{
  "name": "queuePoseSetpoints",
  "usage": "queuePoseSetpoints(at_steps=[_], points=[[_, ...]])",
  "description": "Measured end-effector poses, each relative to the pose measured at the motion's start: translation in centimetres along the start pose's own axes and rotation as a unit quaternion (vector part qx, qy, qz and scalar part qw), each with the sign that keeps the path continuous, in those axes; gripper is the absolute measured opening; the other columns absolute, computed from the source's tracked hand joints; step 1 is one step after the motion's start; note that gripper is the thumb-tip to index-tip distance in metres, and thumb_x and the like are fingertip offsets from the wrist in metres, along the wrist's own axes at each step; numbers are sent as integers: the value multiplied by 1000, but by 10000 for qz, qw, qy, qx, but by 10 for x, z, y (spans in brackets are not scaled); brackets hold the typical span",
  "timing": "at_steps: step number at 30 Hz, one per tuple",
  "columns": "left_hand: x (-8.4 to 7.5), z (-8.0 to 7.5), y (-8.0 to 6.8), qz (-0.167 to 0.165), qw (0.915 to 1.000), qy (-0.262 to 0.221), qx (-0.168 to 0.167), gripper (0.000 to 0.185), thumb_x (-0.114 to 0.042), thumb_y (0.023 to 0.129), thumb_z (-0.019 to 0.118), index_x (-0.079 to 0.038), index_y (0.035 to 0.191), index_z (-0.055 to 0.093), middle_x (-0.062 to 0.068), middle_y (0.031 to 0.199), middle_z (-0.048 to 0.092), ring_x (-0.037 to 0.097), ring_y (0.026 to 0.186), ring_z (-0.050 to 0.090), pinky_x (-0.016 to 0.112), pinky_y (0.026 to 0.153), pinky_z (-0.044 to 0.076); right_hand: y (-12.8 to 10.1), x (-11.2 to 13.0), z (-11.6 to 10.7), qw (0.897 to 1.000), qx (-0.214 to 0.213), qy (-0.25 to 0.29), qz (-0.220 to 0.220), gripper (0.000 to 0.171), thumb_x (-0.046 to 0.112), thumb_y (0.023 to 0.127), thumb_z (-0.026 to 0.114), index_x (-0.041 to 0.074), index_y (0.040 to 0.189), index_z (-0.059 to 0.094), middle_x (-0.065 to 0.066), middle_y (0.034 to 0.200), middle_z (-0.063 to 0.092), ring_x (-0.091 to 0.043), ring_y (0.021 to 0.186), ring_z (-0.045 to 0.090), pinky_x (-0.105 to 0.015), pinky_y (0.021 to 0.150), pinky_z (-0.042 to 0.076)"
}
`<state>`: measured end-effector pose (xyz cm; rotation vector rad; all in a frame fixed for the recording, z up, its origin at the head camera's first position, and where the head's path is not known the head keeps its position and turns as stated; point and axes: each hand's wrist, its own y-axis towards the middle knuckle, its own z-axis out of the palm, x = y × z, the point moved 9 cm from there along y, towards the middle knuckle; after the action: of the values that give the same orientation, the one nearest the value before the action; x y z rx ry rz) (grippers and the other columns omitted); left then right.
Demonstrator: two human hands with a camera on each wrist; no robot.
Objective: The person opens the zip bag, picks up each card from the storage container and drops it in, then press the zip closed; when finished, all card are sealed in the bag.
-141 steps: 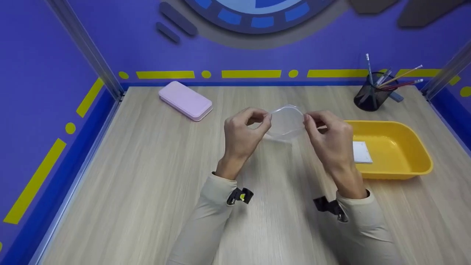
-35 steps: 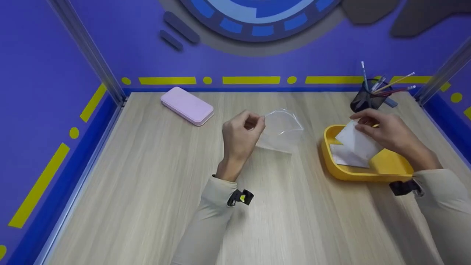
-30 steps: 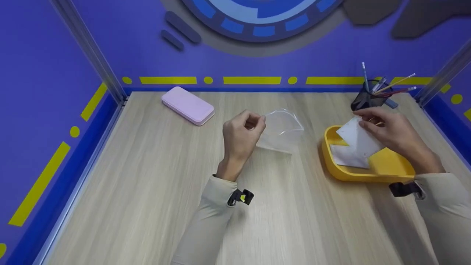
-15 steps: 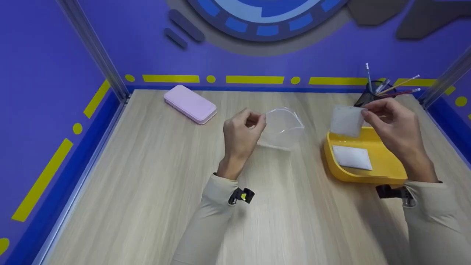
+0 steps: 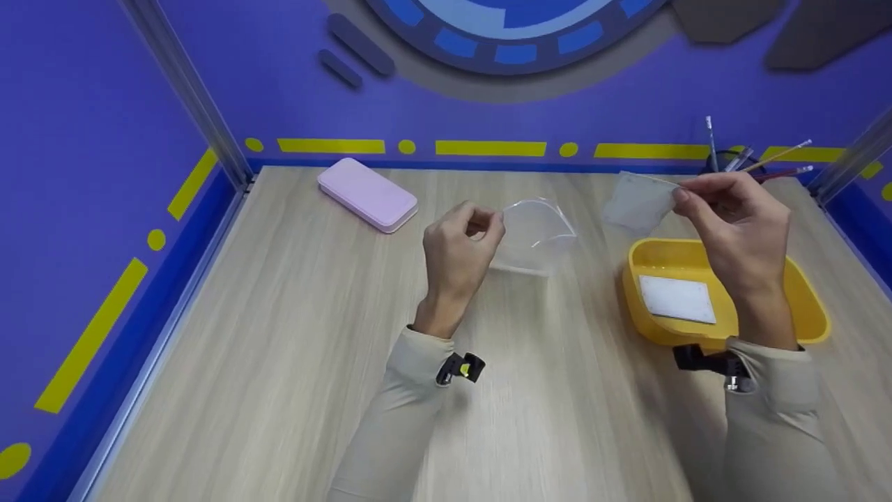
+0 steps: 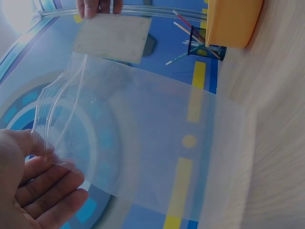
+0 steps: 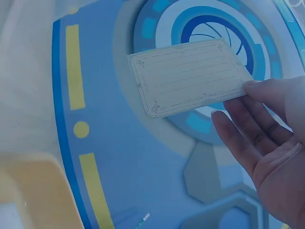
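The left hand (image 5: 456, 254) pinches one lip of the clear zip-top plastic bag (image 5: 533, 236) at mid-table, lower edge resting on the light wood-grain tabletop (image 5: 279, 335) — this holds the mouth bowed open toward the right. The right hand (image 5: 735, 223) pinches one edge of the small white lined paper card (image 5: 637, 202), raised above the far-left corner of the yellow plastic tray (image 5: 808, 307), flat face clear of the fingers. A second white card (image 5: 677, 298) lies in the tray.
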<state>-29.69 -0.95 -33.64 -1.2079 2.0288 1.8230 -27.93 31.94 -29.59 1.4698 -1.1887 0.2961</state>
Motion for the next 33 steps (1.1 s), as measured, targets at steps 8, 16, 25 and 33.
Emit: queuePoseSetpoints(at_steps=[8,16,25,33], points=[[-3,-1,-1,36,10000,6,20,6,-2,92,77,0,87,75,9,83,75,19,75,73,26,73,60,-7,8,7,9971,-283,702,117,22,-3,95,76,-9,115,72,-11,108,76,-20,92,72,-20,86,57],[-3,-4,-2,114,9998,162,-36,7,-1,91,78,-1,86,74,8,82,75,19,74,74,25,72,60,-17,21,14,9871,-399,1529,-261,19,-6,93,77,-15,109,72,-20,102,75,-23,85,73,-24,81,59],[-1,-2,-5,90,9997,225,45,6,-3,92,78,-2,87,75,8,83,75,18,73,72,27,71,60,-24,33,16,9871,-741,1376,-349,18,-9,93,75,-15,110,71,-18,101,75,-23,85,73,-23,83,59],[-4,-1,-4,166,9993,337,82,5,-3,92,77,-2,87,75,8,82,75,18,73,72,29,70,60,-31,44,23,9899,-901,1058,-283,19,-7,94,76,-13,111,71,-14,105,76,-20,90,76,-25,87,59]])
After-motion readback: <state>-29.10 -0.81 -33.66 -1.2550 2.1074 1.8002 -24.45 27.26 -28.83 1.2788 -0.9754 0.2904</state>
